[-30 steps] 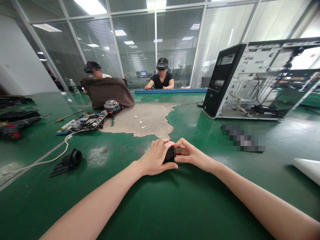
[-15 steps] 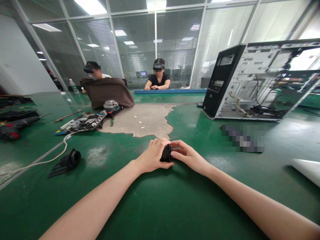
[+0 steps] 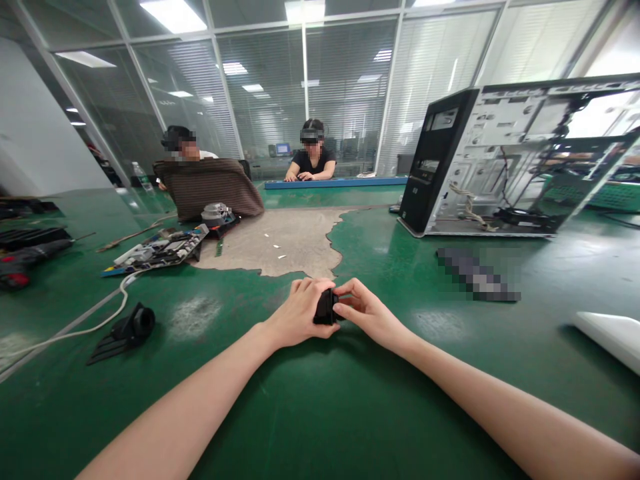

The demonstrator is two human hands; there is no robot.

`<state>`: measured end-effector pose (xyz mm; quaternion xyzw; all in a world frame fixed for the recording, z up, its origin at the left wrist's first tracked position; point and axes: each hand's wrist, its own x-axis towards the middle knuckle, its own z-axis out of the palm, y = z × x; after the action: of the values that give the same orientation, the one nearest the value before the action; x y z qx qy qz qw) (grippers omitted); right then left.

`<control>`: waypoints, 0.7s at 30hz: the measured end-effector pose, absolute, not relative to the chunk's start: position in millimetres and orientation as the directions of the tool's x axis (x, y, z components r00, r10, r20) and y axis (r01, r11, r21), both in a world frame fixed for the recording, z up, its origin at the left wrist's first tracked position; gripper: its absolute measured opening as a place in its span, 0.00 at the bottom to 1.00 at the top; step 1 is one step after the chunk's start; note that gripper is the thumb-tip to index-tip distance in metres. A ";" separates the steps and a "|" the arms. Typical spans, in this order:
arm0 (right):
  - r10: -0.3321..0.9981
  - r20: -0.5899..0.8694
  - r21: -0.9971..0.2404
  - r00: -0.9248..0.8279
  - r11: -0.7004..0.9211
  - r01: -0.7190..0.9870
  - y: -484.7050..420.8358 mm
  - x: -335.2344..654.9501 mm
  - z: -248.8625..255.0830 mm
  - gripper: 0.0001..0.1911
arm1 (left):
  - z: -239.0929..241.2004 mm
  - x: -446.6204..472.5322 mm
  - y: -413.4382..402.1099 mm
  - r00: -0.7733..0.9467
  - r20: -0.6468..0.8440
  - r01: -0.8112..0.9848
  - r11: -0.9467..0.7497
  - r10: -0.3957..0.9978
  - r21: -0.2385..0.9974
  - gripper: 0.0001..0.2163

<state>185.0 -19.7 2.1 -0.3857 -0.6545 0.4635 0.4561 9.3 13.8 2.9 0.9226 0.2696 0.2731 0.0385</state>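
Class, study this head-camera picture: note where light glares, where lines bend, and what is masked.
Head view: ceiling panels glare and leave a pale sheen on the green table; wide-lens distortion tilts the open computer case; a pixelated patch masks something before it; the left hand, right hand and the small black part they hold are sharp, soft shadow beneath.

left hand (image 3: 299, 315), right hand (image 3: 369, 313): drawn closer together | black part (image 3: 325, 308): less exposed than before

We can read no text, label or number here: the small mark on the computer case (image 3: 431, 167) front is too tiny, and one patch on the tabletop (image 3: 350, 400) is blurred.
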 end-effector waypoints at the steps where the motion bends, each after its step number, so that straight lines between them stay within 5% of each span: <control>1: 0.932 0.233 -0.960 -0.279 0.266 0.085 -19.6 184.8 2.3 0.12 | 3.1 9.2 13.7 0.704 0.484 0.479 -0.851 0.520 0.216 0.30; 10: 0.893 0.231 -0.968 -0.387 0.252 0.005 -22.8 188.5 4.8 0.15 | 2.7 10.4 13.5 0.682 0.498 0.497 -0.839 0.535 0.220 0.29; 21: 0.935 0.212 -0.966 -0.283 0.244 0.083 -19.4 184.6 3.6 0.13 | 3.4 10.4 12.8 0.685 0.495 0.477 -0.843 0.534 0.250 0.30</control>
<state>184.6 -19.4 3.6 -0.3936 -0.6470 0.4723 0.4510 10.4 12.8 3.4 0.9166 0.2757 0.2852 0.0504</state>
